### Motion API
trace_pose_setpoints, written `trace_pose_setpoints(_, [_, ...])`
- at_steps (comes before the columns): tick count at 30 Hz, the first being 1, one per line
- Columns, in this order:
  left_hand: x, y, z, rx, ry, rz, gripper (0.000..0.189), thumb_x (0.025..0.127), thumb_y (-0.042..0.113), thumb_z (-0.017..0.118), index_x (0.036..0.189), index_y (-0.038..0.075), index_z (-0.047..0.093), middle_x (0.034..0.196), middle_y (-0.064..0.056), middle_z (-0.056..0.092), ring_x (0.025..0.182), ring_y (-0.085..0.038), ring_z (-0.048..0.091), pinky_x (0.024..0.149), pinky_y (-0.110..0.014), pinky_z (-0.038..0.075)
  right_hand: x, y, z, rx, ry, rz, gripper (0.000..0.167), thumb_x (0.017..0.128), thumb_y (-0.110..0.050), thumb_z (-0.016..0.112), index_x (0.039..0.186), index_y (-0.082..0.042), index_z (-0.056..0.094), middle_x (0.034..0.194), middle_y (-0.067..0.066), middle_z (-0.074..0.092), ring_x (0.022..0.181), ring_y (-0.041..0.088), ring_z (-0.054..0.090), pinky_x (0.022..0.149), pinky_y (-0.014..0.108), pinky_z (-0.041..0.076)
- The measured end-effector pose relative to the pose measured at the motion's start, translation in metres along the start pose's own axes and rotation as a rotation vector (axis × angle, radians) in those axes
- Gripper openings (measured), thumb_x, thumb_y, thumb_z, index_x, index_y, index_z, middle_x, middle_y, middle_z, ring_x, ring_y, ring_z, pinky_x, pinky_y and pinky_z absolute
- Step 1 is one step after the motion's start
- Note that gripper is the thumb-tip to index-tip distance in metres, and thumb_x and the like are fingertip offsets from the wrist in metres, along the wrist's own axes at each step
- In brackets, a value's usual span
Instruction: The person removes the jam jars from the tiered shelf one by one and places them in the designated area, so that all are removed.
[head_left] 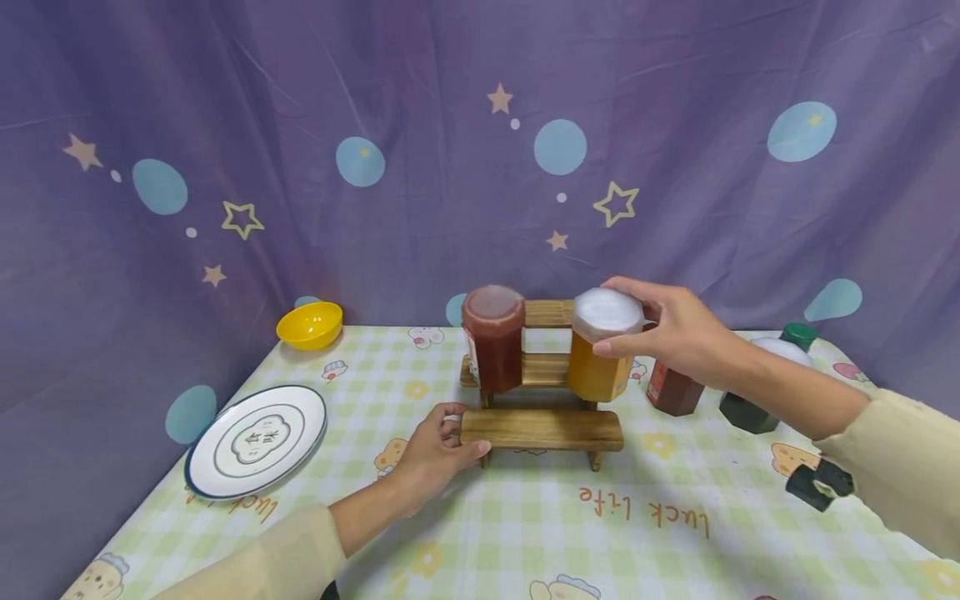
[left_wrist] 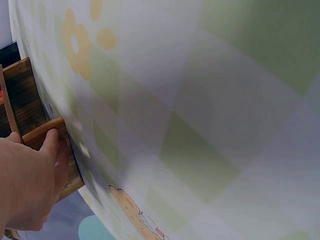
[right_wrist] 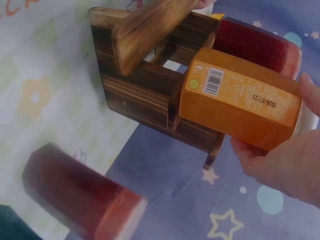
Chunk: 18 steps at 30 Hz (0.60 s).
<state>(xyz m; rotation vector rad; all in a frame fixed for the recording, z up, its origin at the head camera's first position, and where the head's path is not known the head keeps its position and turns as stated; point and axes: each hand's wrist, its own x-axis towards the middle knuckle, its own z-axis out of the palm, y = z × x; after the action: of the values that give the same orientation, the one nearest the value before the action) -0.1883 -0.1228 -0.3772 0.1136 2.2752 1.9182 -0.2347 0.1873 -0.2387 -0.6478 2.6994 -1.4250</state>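
While left fingers [head_left: 447, 410] grip the wooden rack [head_left: 540, 429], the orange jar [head_left: 598, 367] is grasped near its top between right fingers [head_left: 633, 288].

2 plain cream sleeves [head_left: 277, 557]

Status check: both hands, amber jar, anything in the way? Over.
Left hand holds wooden tiered rack by its lower step. Right hand grips amber jar near its lid; resting or lifted unclear. Nothing visibly blocking; dark red jar stands alongside.
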Motion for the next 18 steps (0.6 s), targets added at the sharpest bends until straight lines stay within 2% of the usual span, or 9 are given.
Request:
trace_pose_setpoints(5, [0.000,-0.001,-0.001,-0.007,-0.008,-0.002,0.064,0.087,0.009,0.072,0.137,0.000,0.033,0.123,-0.021,0.053,0.090,-0.022,0.063,0.085,-0.034,0.055,-0.020,-0.002,-0.014,0.034,0.024,0.042,0.074,0.078,-0.035,0.081,0.140,-0.019,0.046,0.125,0.011,0.058,0.109,0.024,0.058,0.081,0.029,0.054])
trace_pose_setpoints(8, [0.000,-0.001,-0.001,-0.005,-0.011,0.004,0.064,0.087,0.009,0.072,0.137,-0.001,0.033,0.122,-0.021,0.053,0.090,-0.023,0.063,0.084,-0.034,0.056,-0.032,0.001,-0.023,0.050,0.048,0.061,0.071,0.080,-0.029,0.080,0.141,-0.020,0.045,0.126,0.010,0.058,0.108,0.019,0.059,0.077,0.029,0.056])
trace_pose_setpoints(12, [0.000,0.000,0.000,0.003,-0.003,0.003,0.064,0.087,0.010,0.072,0.137,0.000,0.034,0.119,-0.019,0.054,0.089,-0.024,0.064,0.083,-0.033,0.056,-0.045,0.010,-0.036,-0.002,0.094,0.045,0.068,0.082,-0.024,0.079,0.140,-0.018,0.046,0.124,0.008,0.058,0.103,0.009,0.060,0.077,0.022,0.054])
trace_pose_setpoints(18, [0.000,0.000,-0.001,0.010,0.001,-0.003,0.065,0.086,0.011,0.073,0.137,0.000,0.034,0.120,-0.019,0.055,0.088,-0.024,0.064,0.082,-0.034,0.056,-0.064,0.032,-0.054,-0.101,0.150,0.093,0.074,0.083,-0.027,0.078,0.146,-0.018,0.040,0.129,0.011,0.055,0.100,-0.008,0.055,0.075,0.013,0.051])
